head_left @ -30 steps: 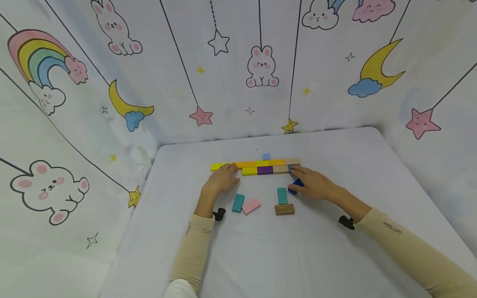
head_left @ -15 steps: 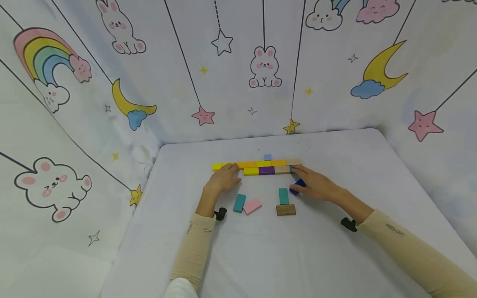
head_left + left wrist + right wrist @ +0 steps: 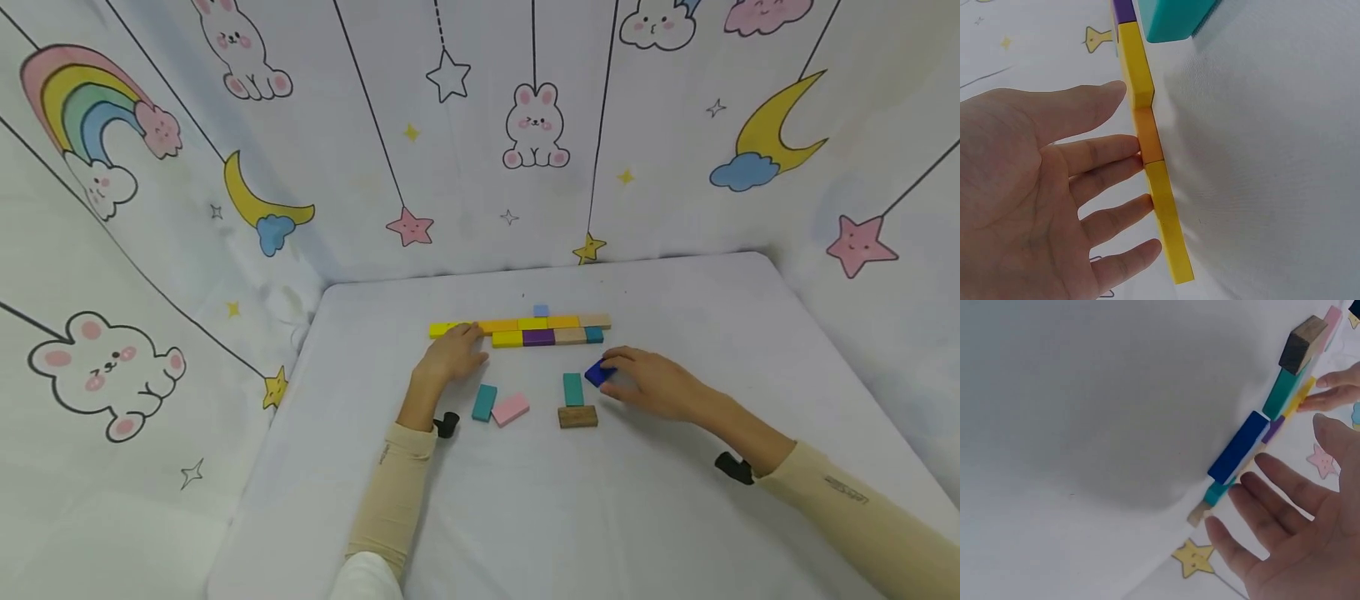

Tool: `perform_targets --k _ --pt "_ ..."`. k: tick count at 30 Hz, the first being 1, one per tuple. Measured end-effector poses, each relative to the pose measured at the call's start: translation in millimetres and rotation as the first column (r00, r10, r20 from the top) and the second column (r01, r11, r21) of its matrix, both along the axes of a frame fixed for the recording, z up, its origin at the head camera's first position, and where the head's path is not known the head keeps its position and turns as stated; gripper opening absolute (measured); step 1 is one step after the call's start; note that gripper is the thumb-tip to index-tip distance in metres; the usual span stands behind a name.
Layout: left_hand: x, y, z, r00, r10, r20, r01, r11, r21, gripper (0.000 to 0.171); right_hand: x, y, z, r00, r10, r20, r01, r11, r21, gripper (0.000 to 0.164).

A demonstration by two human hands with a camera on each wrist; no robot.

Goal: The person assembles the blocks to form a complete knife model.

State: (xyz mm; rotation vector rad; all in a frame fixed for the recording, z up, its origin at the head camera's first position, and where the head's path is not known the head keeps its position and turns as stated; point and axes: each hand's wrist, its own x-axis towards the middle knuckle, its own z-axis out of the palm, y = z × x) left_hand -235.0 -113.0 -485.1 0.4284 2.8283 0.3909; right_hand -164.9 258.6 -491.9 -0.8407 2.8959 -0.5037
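Observation:
My left hand [image 3: 450, 357] rests at the left part of a back row of blocks, its straight fingertips against an orange block [image 3: 1150, 134] and a yellow block [image 3: 1170, 225]. The front row has a yellow block [image 3: 507, 340], a purple block [image 3: 538, 337], a wooden block [image 3: 570, 336] and a short teal block [image 3: 595, 335] at its right end. My right hand [image 3: 663, 385] hovers around a dark blue block [image 3: 597, 374], thumb and fingers spread apart. In the right wrist view, the relaxed fingers show beside that blue block without closing on it.
Nearer the person lie a teal block [image 3: 484, 403] beside a pink block [image 3: 511, 409], and another teal block [image 3: 573, 389] against a dark wooden block [image 3: 577, 417]. A small light blue block [image 3: 541, 311] stands behind the rows. Patterned cloth [image 3: 465, 183] rises behind the table.
My right hand has drawn back from the front row's right end toward the dark blue block, uncovering the short teal block. The left hand has stayed in place.

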Motion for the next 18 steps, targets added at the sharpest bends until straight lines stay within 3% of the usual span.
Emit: perform_targets --k 6,13,18 --pt "-0.8 0 0.7 1.000 0.006 -0.003 -0.006 1.000 -0.013 0.057 12.1 4 1.3 1.000 0.022 0.021 -0.023 0.998 0.056 0.060" --pt "-0.8 0 1.1 1.000 0.001 0.005 -0.001 1.000 -0.002 0.057 16.4 5 0.1 0.996 0.076 -0.035 -0.074 0.994 0.077 0.065" --pt "-1.0 1 0.1 1.000 -0.010 -0.002 0.010 1.000 -0.010 0.057 16.7 4 -2.9 0.997 0.057 -0.043 -0.054 0.995 0.086 0.067"
